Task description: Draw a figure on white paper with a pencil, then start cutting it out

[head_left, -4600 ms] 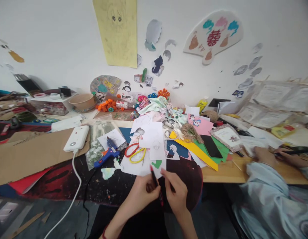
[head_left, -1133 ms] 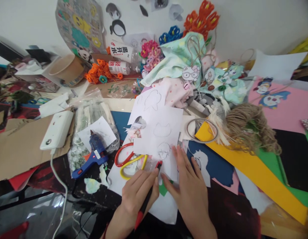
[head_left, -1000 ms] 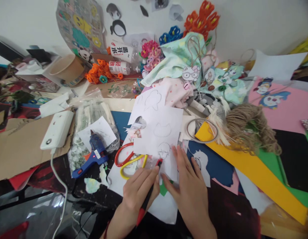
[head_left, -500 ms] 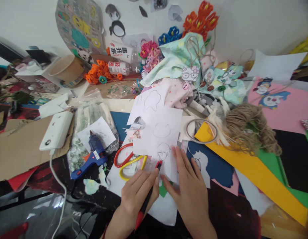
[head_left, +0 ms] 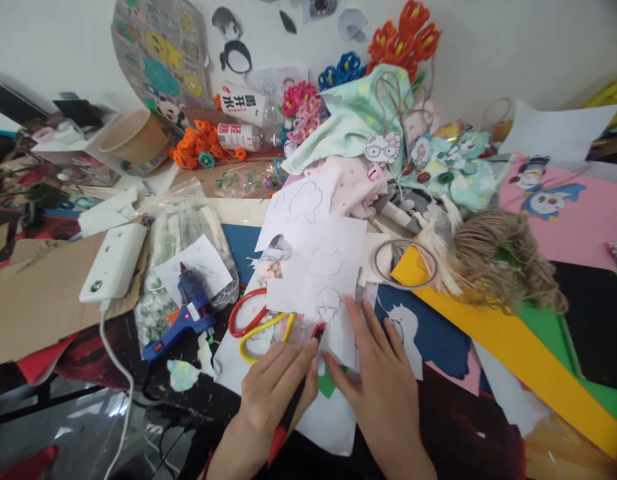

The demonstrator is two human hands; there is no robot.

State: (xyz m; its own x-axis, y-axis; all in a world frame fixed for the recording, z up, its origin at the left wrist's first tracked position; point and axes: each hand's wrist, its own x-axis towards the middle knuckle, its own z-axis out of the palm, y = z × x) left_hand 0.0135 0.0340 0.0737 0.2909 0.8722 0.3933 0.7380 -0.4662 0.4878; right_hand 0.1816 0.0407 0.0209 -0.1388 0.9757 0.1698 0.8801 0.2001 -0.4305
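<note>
1. Step in hand, as I judged it: pen work on the sheet [head_left: 308, 293], at the sketched face [head_left: 329, 306], which sat below a cat-head outline.
2. Next move, in my judgement: it called for a light, controlled stroke, with the paper kept flat.
3. Pen [head_left: 292, 403], black and red: it slanted, red tip towards the tabletop's far edge, just below the face. Contact with the paper could not be told.
4. Left hand [head_left: 271, 390]: its grip was closed around the barrel.
5. Right hand [head_left: 386, 393]: it lay flattened, fingers parted, on the sheet's right side, grasping nothing.
6. Sheet: it lay over other papers, near the middle of the tabletop's [head_left: 458, 417] near edge.
7. Scissors [head_left: 268, 323]: they lay just beyond the left hand.
</note>
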